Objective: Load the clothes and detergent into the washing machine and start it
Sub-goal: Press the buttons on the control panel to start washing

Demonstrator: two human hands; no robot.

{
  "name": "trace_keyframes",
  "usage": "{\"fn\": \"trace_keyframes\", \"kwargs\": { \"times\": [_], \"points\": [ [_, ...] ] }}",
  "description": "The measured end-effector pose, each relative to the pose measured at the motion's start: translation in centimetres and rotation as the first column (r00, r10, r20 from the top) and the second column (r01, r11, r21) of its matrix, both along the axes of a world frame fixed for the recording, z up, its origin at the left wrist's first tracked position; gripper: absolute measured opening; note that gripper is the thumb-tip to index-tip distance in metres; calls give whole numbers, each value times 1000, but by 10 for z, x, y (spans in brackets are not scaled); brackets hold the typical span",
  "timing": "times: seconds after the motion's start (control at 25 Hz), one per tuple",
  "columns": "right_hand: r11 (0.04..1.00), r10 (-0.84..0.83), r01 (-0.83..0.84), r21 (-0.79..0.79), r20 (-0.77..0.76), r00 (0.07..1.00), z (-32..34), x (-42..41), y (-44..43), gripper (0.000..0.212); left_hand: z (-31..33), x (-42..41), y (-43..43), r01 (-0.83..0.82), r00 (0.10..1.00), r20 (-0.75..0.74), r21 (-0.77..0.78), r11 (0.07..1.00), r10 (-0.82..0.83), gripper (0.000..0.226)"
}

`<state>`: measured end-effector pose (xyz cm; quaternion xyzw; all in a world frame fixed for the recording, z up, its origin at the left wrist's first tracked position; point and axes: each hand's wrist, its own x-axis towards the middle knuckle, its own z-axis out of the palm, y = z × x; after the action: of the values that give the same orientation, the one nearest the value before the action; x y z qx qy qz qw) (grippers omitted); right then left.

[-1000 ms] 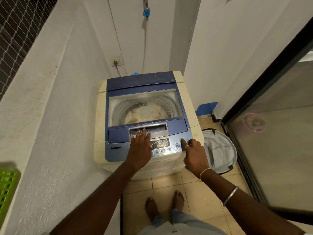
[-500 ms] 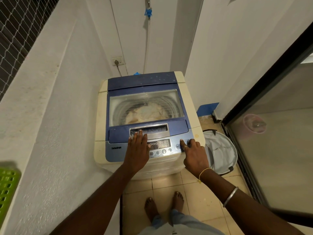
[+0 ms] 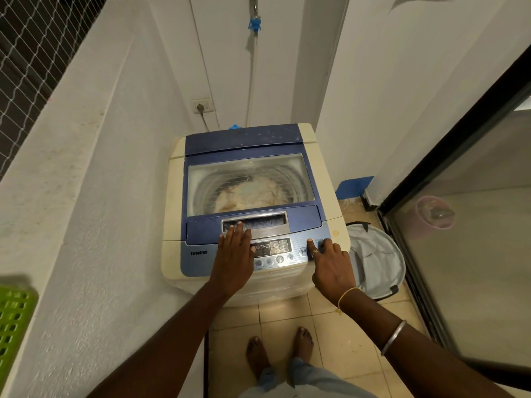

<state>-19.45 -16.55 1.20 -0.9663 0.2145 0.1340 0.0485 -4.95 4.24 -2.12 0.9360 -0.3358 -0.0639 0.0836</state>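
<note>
left hand [image 3: 234, 254]: fingers flat, released, on washing machine [image 3: 175, 182] front | right hand [image 3: 330, 265]: forefinger presses its control panel [image 3: 275, 247], grasping nothing

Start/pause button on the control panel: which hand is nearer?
Right. The right hand points its forefinger just right of the start/pause button; the left hand lies flat beyond the display, fingertips on the lid handle.

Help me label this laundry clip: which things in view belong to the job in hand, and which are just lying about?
Part of the job: washing machine, its closed lid, clothes visible through it, control panel, left hand resting on the lid, right hand with a finger at the panel.

Just lying about: grey basket beside the machine, green crate, pink cup seen through the glass door.
</note>
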Motion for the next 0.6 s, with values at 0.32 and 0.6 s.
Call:
{"fn": "trace_keyframes", "kwargs": {
  "times": [0.32, 0.6],
  "points": [
    [1000, 13, -15, -20, -75, 997, 3, 5, -2, 71, 2, 3, -5, -2, 1000, -9, -25, 1000, 2, 61],
    [1000, 26, -28, -7, -153, 988, 13, 13, -8, 67, 6, 4, -6, 7, 999, -36, -18, 1000, -8, 49]
  ]
}}
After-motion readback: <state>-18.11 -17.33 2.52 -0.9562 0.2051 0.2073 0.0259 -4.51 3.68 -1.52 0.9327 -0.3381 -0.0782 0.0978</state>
